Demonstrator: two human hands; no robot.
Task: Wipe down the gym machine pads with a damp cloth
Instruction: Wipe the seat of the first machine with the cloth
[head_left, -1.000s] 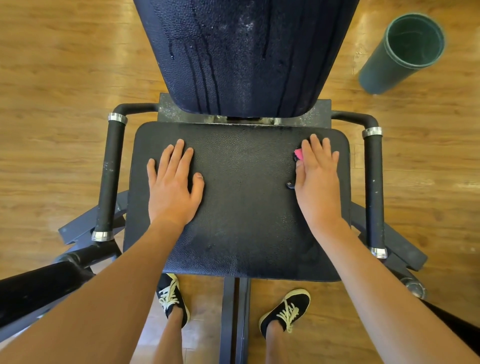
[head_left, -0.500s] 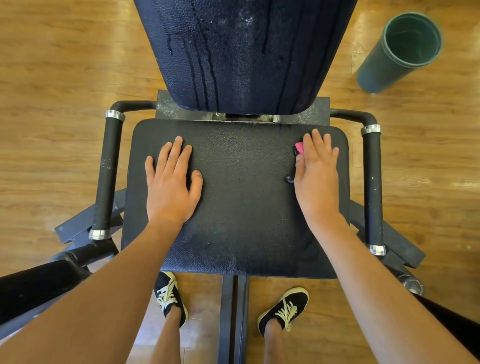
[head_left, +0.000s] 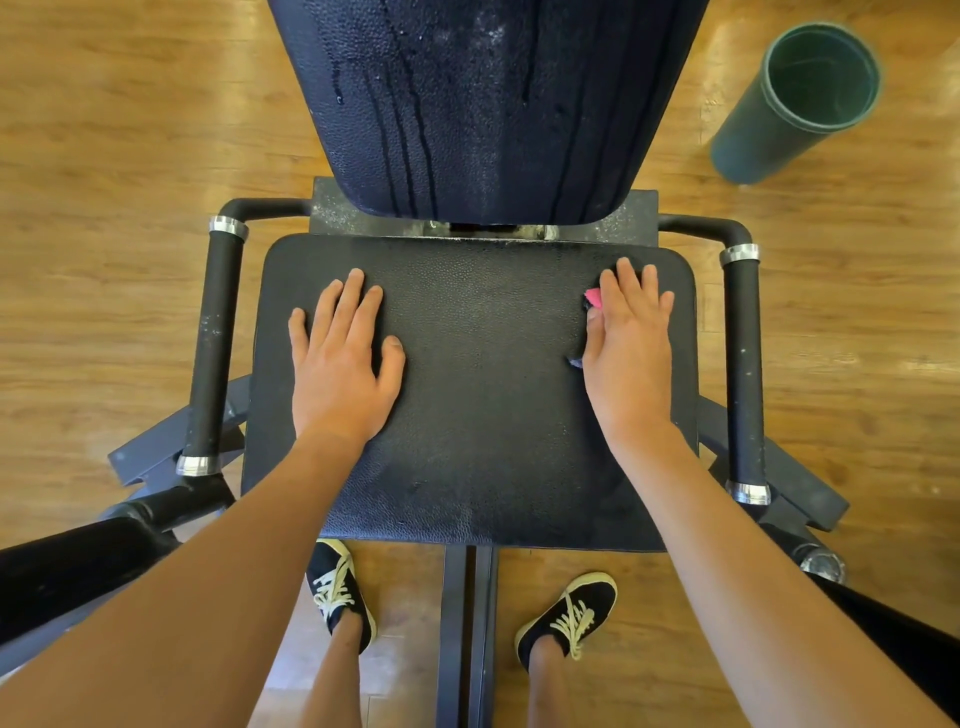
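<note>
Now — right hand (head_left: 628, 358) presses cloth (head_left: 593, 299) flat; left hand (head_left: 340, 374) flat on pad (head_left: 483, 426).

Both hands lie on the seat pad (head_left: 478, 395), back pad (head_left: 483, 104) behind.

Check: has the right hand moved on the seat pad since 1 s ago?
No. The right hand keeps the same gap to the back and right edges of the seat pad.

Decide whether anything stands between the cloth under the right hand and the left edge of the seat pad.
Yes. The cloth lies under the right hand on the right side of the seat pad. The pad's middle is bare, but the left hand rests flat on its left half, in the path of a leftward sweep.
</note>
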